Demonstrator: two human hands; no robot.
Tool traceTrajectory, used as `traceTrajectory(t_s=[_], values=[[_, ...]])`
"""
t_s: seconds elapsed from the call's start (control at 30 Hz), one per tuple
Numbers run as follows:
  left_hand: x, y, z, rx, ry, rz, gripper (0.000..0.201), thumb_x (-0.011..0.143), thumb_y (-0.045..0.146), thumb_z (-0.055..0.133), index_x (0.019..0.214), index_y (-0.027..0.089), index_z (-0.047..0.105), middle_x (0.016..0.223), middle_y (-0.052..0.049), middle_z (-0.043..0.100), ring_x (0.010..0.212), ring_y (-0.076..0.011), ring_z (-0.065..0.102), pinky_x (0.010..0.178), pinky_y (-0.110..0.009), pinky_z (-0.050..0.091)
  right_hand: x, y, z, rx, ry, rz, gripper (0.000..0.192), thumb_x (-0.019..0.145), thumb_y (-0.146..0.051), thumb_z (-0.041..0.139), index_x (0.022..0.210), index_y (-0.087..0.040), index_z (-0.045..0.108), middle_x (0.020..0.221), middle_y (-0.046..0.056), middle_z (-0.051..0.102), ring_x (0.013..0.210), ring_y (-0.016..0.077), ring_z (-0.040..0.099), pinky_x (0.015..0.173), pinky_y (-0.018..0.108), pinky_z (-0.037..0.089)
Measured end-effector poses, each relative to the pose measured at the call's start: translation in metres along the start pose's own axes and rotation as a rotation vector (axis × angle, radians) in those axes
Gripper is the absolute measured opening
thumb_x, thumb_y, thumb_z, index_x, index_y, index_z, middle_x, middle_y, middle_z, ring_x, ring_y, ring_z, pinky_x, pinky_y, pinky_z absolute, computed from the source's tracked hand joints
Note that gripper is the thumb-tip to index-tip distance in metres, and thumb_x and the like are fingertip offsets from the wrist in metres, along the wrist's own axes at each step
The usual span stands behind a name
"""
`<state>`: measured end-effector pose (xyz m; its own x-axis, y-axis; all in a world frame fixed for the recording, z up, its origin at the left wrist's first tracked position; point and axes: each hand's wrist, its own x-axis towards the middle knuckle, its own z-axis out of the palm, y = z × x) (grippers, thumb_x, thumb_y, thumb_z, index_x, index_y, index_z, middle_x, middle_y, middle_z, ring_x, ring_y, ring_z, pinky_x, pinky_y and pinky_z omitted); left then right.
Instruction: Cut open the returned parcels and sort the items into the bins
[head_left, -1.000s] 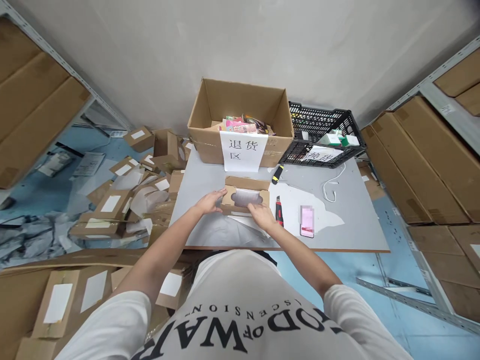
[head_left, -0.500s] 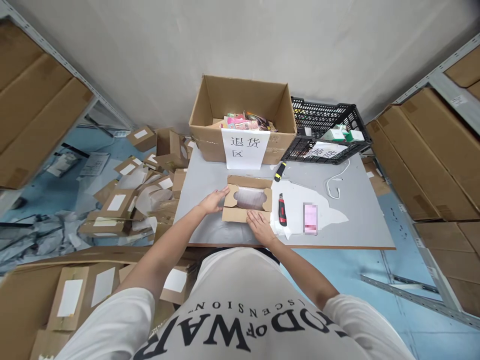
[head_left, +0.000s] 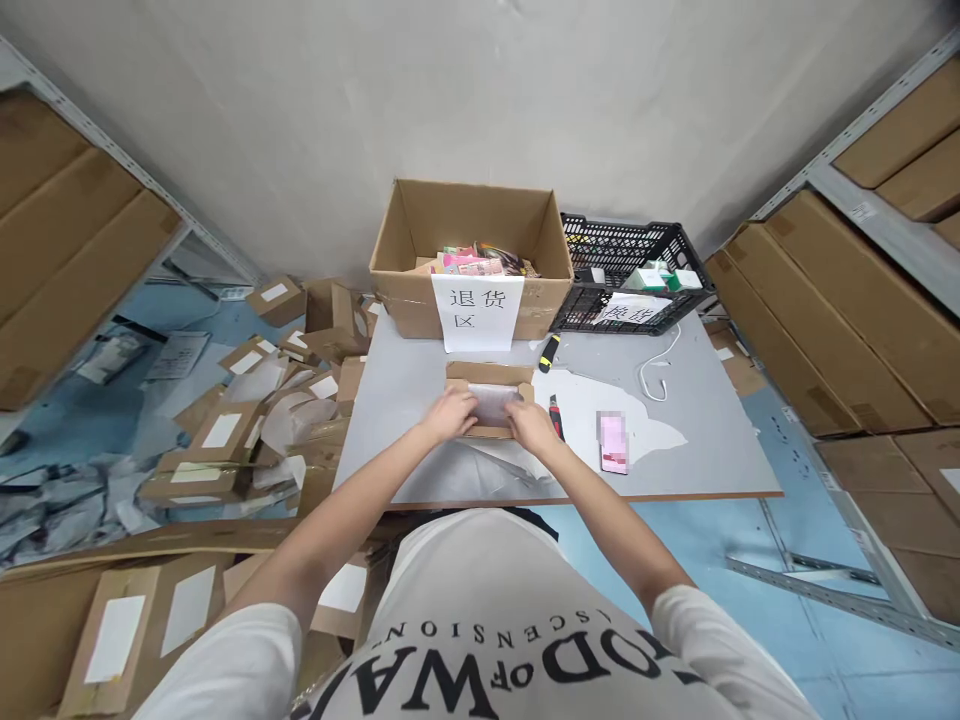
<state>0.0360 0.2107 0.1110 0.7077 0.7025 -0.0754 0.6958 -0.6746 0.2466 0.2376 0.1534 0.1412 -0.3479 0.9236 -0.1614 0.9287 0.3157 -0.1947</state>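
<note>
A small open cardboard box [head_left: 491, 374] lies on the table in front of me, its back flap raised. Inside it shows pale, translucent wrapping [head_left: 492, 402]; what this covers I cannot make out. My left hand [head_left: 452, 411] grips the left end of the box, fingers bent in over its edge. At the opposite end, my right hand [head_left: 531, 424] is closed on the right side in the same way. Just right of that hand lies a red and black utility knife [head_left: 556, 416], partly hidden by it. Behind sits a yellow and black cutter [head_left: 550, 352].
A large carton [head_left: 390, 300] with colourful packages and a paper sign stands at the back, beside a black plastic crate [head_left: 577, 305]. A pink-screened phone [head_left: 613, 442], white sheet [head_left: 660, 432] and white cable [head_left: 646, 380] lie right. Cardboard boxes [head_left: 221, 430] pile up at left.
Both hands have gone from lying flat at the box to gripping its two ends. The side flaps inside have been opened, and the front flap looks folded down. The view has shifted slightly.
</note>
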Motion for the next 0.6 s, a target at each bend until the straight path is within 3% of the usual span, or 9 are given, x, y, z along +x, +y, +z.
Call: traceTrajectory(t_s=[0.07,0.13,0.23,0.3,0.43,0.53,0.6], values=[[0.016,0.01,-0.004,0.086,-0.132,0.076,0.022,0.078,0.022,0.055,0.097,0.019,0.066,0.1,-0.008,0.069,0.097,-0.0208,0.062,0.103,-0.039,0.03,0.018,-0.004,-0.008,-0.161,-0.114,-0.061,0.03,0.085,-0.009,0.045,0.107,-0.016,0.063,0.106,0.012,0.068,0.103,0.0226,0.059,0.087,0.033,0.04],[0.027,0.017,-0.006,0.166,-0.208,0.042,0.014,0.073,0.018,0.06,0.084,0.017,0.069,0.089,-0.01,0.071,0.088,-0.0223,0.064,0.102,-0.042,0.029,0.031,-0.011,-0.009,-0.245,-0.183,-0.072,0.026,0.083,-0.008,0.047,0.099,-0.013,0.067,0.103,0.015,0.069,0.101,0.0247,0.06,0.088,0.037,0.038],[0.032,0.021,-0.008,0.219,-0.213,-0.027,0.01,0.068,0.014,0.064,0.076,0.015,0.071,0.083,-0.014,0.071,0.089,-0.0273,0.063,0.102,-0.051,0.024,0.041,-0.018,-0.006,-0.306,-0.212,-0.003,0.026,0.083,-0.008,0.046,0.097,-0.011,0.069,0.102,0.018,0.068,0.099,0.0265,0.061,0.09,0.041,0.034],[0.028,0.021,-0.012,0.262,-0.195,-0.061,0.016,0.068,0.015,0.065,0.082,0.015,0.072,0.091,-0.016,0.07,0.099,-0.0306,0.059,0.104,-0.054,0.017,0.041,-0.016,-0.007,-0.343,-0.218,0.056,0.03,0.084,-0.006,0.043,0.103,-0.008,0.067,0.105,0.021,0.066,0.103,0.0278,0.059,0.09,0.043,0.033],[0.007,0.017,-0.021,0.385,-0.161,-0.24,0.05,0.07,0.04,0.068,0.111,0.012,0.065,0.117,-0.022,0.06,0.116,-0.0364,0.047,0.107,-0.058,0.003,0.027,0.003,-0.01,-0.357,-0.213,0.184,0.047,0.083,-0.021,0.053,0.126,-0.002,0.051,0.125,0.029,0.053,0.12,0.0336,0.046,0.091,0.047,0.034],[-0.011,0.009,-0.022,0.345,-0.123,-0.355,0.084,0.071,0.061,0.057,0.133,0.005,0.045,0.14,-0.026,0.038,0.13,-0.039,0.029,0.106,-0.062,-0.001,0.01,0.023,-0.005,-0.235,-0.241,0.263,0.085,0.078,-0.048,0.058,0.144,-0.007,0.024,0.148,0.026,0.022,0.138,0.0325,0.017,0.098,0.052,0.029],[-0.022,0.003,-0.016,0.269,-0.126,-0.4,0.097,0.07,0.067,0.05,0.141,0.003,0.031,0.148,-0.024,0.025,0.136,-0.0381,0.018,0.105,-0.064,0.0,-0.001,0.036,0.005,-0.121,-0.27,0.294,0.101,0.075,-0.061,0.055,0.148,-0.011,0.007,0.153,0.021,0.004,0.141,0.0297,0.0,0.103,0.055,0.022]])
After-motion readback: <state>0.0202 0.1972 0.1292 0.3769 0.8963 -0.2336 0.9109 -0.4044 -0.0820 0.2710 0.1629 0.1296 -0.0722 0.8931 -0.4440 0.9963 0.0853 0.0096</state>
